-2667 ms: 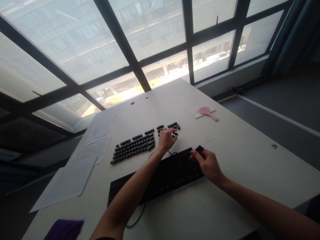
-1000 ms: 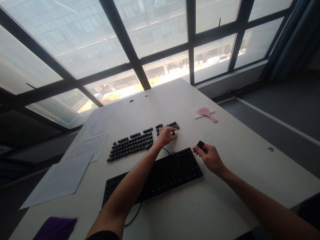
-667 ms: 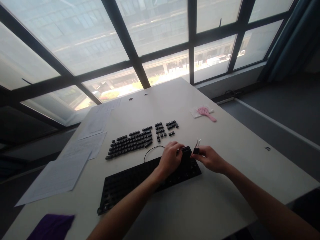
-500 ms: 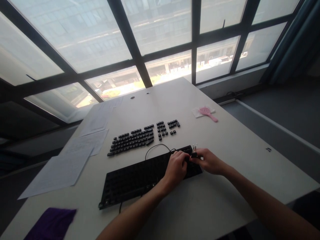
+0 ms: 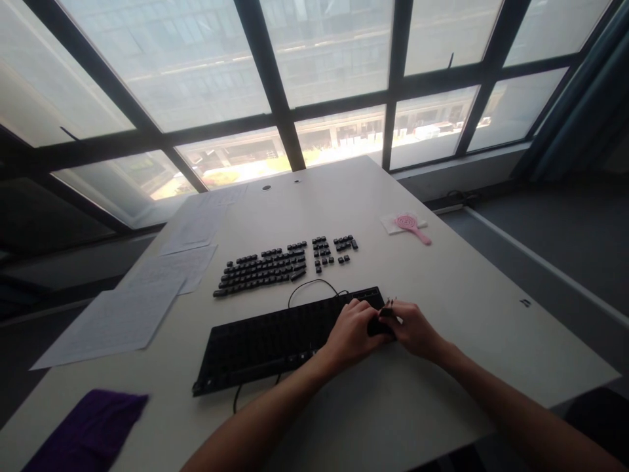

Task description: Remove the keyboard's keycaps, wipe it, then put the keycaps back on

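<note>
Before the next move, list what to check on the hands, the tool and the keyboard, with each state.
1. Pinch of right hand on wire tool: ok.
2. Contact of left hand with the right end of the keyboard: ok.
3. Anything held in the left hand: cannot tell.
4. The keyboard flat on the table: ok.
5. Loose keycaps in rows beyond the keyboard, apart from both hands: ok.
6. Loop of cable untouched: ok.

Bare black keyboard (image 5: 265, 341) and a small wire-pronged puller (image 5: 388, 308).
The keyboard lies flat and slightly askew on the white table (image 5: 442, 367), keycaps off and cable looping behind. The puller is at its right end, pinched in the right hand (image 5: 415, 331).
</note>
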Tool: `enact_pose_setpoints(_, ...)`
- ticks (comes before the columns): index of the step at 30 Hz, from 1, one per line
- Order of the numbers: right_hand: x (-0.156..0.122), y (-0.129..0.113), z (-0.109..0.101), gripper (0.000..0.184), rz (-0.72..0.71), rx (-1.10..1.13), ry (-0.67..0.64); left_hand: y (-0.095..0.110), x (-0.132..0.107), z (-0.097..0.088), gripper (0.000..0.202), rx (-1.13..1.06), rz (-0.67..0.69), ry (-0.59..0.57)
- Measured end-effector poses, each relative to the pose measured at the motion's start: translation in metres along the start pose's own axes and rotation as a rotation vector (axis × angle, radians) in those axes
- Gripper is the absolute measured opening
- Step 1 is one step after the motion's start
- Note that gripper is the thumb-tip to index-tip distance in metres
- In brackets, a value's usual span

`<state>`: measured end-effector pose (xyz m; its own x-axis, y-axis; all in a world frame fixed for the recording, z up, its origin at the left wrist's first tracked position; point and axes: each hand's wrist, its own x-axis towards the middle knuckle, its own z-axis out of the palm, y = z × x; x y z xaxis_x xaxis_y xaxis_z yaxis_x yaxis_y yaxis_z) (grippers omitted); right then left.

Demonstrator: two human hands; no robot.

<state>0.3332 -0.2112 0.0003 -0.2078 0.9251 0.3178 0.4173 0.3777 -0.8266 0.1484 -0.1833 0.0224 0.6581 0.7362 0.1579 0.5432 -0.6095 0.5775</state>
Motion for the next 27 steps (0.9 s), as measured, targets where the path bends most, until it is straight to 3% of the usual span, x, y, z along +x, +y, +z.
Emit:
enact_pose_setpoints(9,-0.003,0.008,0.003,0.018,0.183,0.126,0.107,-0.006,-0.001,0.01,0.015,-0.092,-0.018,0.092)
enact_pose_setpoints(13,-0.006,0.003,0.004,0.022,0.119,0.087,0.157,-0.004,-0.005,0.009,0.017,-0.138,0.034,0.185)
enact_pose_setpoints(16,-0.007,0.001,0.005,0.026,0.148,0.131,0.186,-0.001,-0.008,0.008,0.02,-0.089,0.089,0.251)
enact_pose_setpoints(23,-0.009,0.003,0.004,0.03,0.252,0.143,0.231,0.008,-0.01,0.0,0.024,0.187,0.227,0.201)
enact_pose_setpoints(27,-0.006,-0.007,0.003,0.033,0.309,0.181,0.256,0.014,-0.011,-0.006,0.023,0.175,0.302,0.145)
